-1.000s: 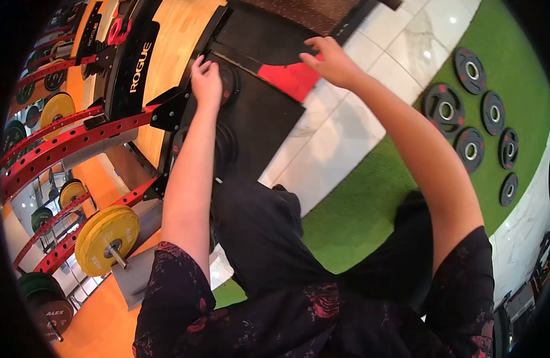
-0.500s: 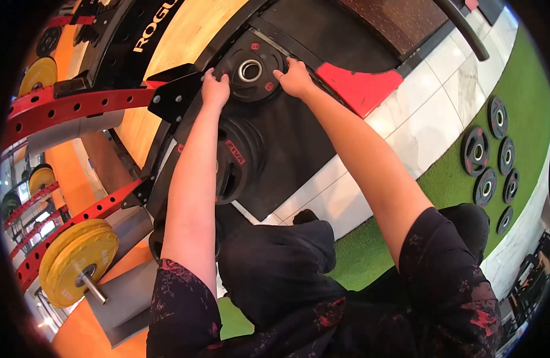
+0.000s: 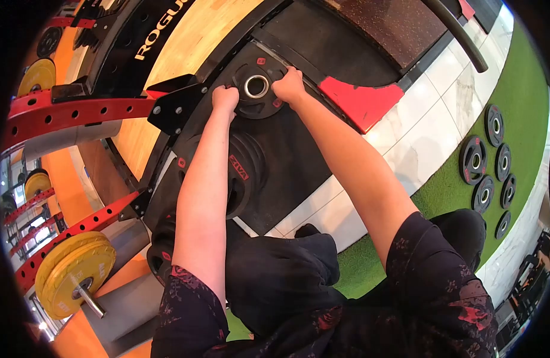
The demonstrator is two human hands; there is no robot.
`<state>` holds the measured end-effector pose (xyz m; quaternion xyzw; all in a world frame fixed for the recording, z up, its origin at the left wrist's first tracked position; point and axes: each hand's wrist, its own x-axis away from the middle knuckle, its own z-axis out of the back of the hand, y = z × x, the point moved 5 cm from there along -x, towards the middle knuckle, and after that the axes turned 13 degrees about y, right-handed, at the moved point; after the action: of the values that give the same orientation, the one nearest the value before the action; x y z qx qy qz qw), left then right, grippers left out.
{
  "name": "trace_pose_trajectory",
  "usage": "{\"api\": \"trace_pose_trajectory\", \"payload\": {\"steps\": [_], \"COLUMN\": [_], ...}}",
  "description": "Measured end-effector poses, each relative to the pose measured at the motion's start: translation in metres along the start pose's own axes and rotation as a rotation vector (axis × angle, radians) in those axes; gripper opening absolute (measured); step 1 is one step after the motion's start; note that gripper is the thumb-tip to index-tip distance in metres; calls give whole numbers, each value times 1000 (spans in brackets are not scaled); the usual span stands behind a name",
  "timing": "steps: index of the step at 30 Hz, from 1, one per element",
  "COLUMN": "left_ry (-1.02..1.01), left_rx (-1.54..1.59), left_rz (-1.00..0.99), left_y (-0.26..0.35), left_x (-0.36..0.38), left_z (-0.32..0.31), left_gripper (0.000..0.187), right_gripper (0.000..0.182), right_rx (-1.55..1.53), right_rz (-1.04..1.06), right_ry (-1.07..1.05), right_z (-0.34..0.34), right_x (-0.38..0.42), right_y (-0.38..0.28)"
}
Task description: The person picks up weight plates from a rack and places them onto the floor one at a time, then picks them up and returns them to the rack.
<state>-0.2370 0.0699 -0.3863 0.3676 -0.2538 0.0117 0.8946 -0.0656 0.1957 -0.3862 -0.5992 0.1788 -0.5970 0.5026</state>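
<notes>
A black weight plate with red marks and a steel-ringed centre hole lies on the black mat at the upper middle. My left hand is closed at its left edge, the fingers curled at the rim. On the opposite side my right hand grips the plate, thumb over the top near a handle slot. Below my left wrist sits a stack of larger black plates with red ZIVA lettering, partly hidden by my left forearm.
Red rack beams and a black bracket stand close on the left. Yellow plates hang on a bar at lower left. A red corner piece is at right. Several small plates lie on green turf.
Both hands have closed from spread fingers onto the plate's edges. The view has shifted slightly, and the plate appears a little lower and farther right.
</notes>
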Motion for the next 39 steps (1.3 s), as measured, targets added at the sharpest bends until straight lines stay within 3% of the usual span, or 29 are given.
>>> {"api": "trace_pose_trajectory", "payload": {"steps": [3, 5, 7, 8, 11, 13, 14, 15, 16, 19, 20, 23, 29, 31, 32, 35, 38, 39], "left_ry": [-71, -32, -133, -48, -159, -174, -194, -157, -158, -286, -322, -402, -583, -678, -684, -761, -811, -835], "left_rx": [80, 109, 141, 152, 161, 101, 100, 103, 86, 92, 83, 49, -1, -12, -19, -26, -44, -51], "left_rz": [61, 79, 163, 172, 150, 112, 90, 76, 43, 20, 32, 37, 55, 54, -2, 24, 43, 65], "left_y": [-14, -2, 1, 3, 16, 29, 40, 49, 57, 89, 97, 118, 140, 129, 120, 103, 64, 45], "left_x": [-8, 20, 38, 47, 73, 93, 110, 124, 134, 194, 217, 298, 488, 540, 564, 673, 765, 792], "left_z": [-6, 2, -2, -3, -9, -13, -16, -20, -27, -50, -60, -93, -183, -227, -253, -315, -387, -410], "left_gripper": [59, 64, 51, 37, 34, 33, 40, 50, 57, 49, 44, 37, 47, 51, 53, 55, 57, 60], "right_gripper": [71, 70, 69, 68, 64, 62, 59, 59, 59, 52, 50, 40, 39, 36, 35, 36, 37, 37], "right_rx": [87, 81, 77, 71, -3, -49, 41, -27, 32, -127, -40, -68, -225, -232, -110, -22, -97, 32], "right_rz": [49, 77, 105, 127, 139, 101, 283, 170, 303, 99, 242, 276, 13, -10, 121, 189, 77, 81], "right_ry": [28, 53, 81, 77, 122, 35, 155, 86, 167, 146, 308, 454, 514, 546, 663, 768, 718, 758], "right_z": [23, 27, 42, 49, 82, 119, 129, 153, 172, 266, 289, 370, 595, 671, 707, 816, 914, 943], "right_x": [11, 0, 1, 1, 7, 20, 7, 16, 13, 50, 48, 61, 137, 163, 169, 203, 225, 226], "right_y": [-5, 17, 20, 20, 9, -14, -10, -19, -19, -42, -37, -18, 5, 23, 37, 83, 140, 166]}}
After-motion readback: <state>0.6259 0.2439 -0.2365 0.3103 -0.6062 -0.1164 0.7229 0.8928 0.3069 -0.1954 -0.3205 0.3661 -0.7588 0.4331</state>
